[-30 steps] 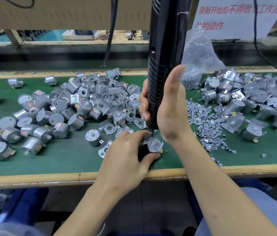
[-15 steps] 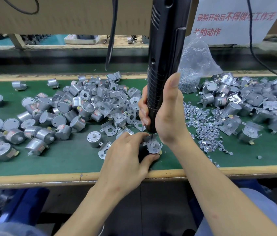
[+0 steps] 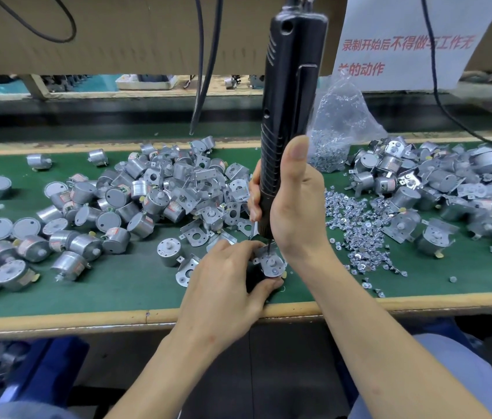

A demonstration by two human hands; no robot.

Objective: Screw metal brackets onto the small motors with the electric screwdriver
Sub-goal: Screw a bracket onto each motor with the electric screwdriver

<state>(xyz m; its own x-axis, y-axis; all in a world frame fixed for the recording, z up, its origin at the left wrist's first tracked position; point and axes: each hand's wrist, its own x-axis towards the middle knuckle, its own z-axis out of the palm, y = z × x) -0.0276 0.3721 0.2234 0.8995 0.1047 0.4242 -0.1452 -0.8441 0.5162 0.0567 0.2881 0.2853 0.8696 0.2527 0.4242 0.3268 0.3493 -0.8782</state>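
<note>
Both hands busy at the front edge of the bench, bit down on the work

Your right hand is wrapped round the lower body of the black electric screwdriver, thumb pointing up its side. The tool's upright, bit touching the bracketed motor. Your left hand pinches that motor from the left, pinning it on the green mat near the wooden front edge, and your hands are nearly touching. Loose brackets lie just left, with the big motor heap behind. Loose screws spread out on your right, the clear screw bag sits behind them, and there's another heap far right.
</note>
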